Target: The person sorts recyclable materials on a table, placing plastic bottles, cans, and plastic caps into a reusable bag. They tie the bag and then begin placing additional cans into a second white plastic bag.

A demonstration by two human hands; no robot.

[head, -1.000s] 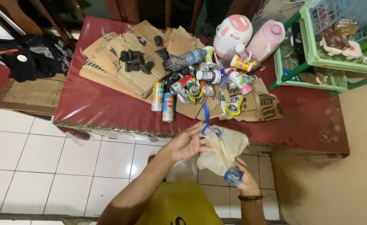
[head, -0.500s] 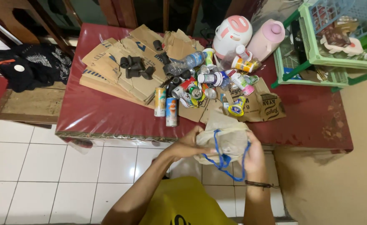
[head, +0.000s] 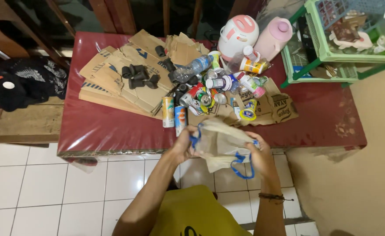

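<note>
Both hands — left hand (head: 184,144) and right hand (head: 258,158) — grip the cloth bag (head: 221,146) by its rim, spreading its mouth at six o'clock of the cans (head: 174,112) — it looks ready for loading.

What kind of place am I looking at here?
Likely a home room, not a workshop: white tiled floor, a red-covered table, a pink rice cooker and flask. Both hands hold a bag.

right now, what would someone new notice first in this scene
The heap of cans, plastic bottles and flattened cardboard spread over the red table draws the eye first. Just in front of it, at the table's near edge, the left hand and right hand hold a beige cloth bag with blue handles. Behind the pile stands a pink and white cooker.
</note>
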